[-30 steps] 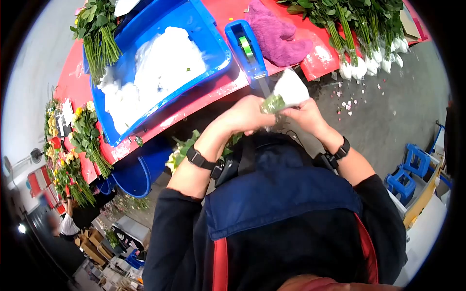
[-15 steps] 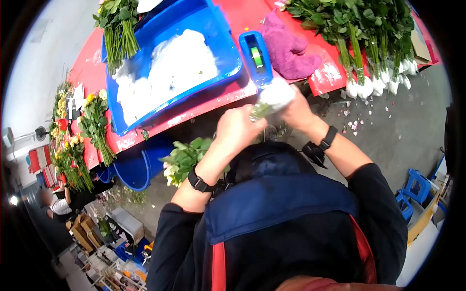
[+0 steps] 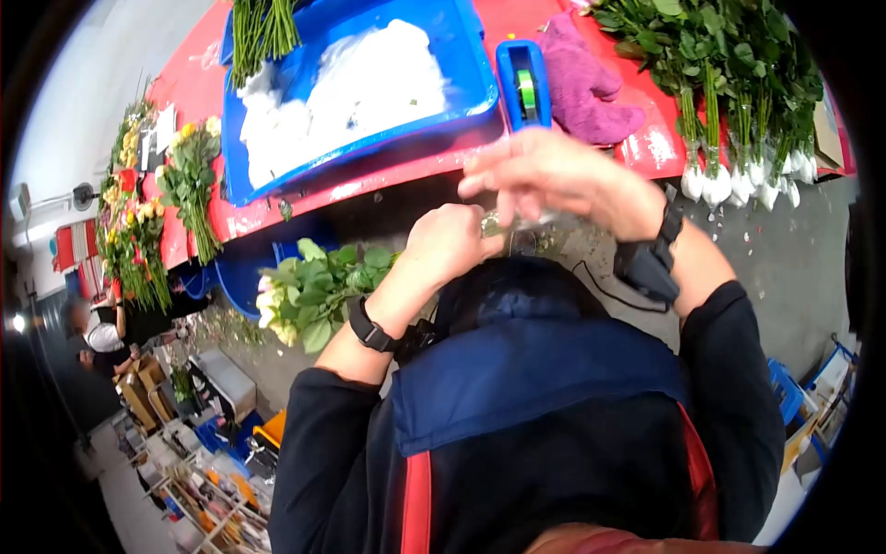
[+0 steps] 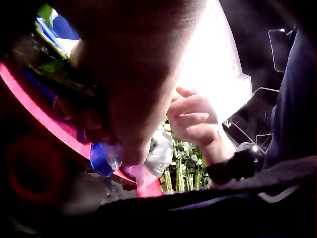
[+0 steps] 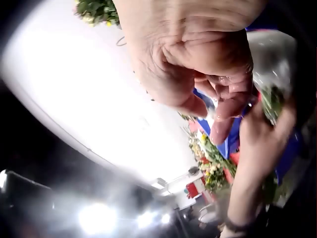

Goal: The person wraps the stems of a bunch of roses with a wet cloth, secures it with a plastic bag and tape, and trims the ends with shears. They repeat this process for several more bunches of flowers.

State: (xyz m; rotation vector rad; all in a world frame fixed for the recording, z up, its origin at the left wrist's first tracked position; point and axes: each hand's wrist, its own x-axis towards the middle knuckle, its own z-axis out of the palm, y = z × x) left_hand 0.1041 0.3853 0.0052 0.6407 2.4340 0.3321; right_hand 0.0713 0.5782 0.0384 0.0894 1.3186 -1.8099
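Observation:
In the head view my left hand (image 3: 448, 242) grips a bunch of roses (image 3: 318, 291), its pale blooms and green leaves hanging to the left past my forearm. White wadding in a clear plastic bag (image 5: 271, 57) covers the stem ends, which rise from the left hand in the right wrist view. My right hand (image 3: 563, 180) hovers over this end, blurred in the head view, fingers extended and loosely bent. From the right wrist, the thumb and fingers (image 5: 225, 131) look wet. The right hand hides much of the bagged end in the head view.
A blue tray (image 3: 365, 155) with wet white wadding (image 3: 378, 78) sits on the red table (image 3: 660, 138). Beside it are a blue tape dispenser (image 3: 507, 78) and a purple cloth (image 3: 577, 88). Bunches with white-wrapped ends (image 3: 715, 189) overhang the right edge. Another person (image 3: 103, 334) stands far left.
The right hand has left its hold on the white bagged end and swung up and left over it. The left hand keeps its grip; the rose blooms have swung further out left.

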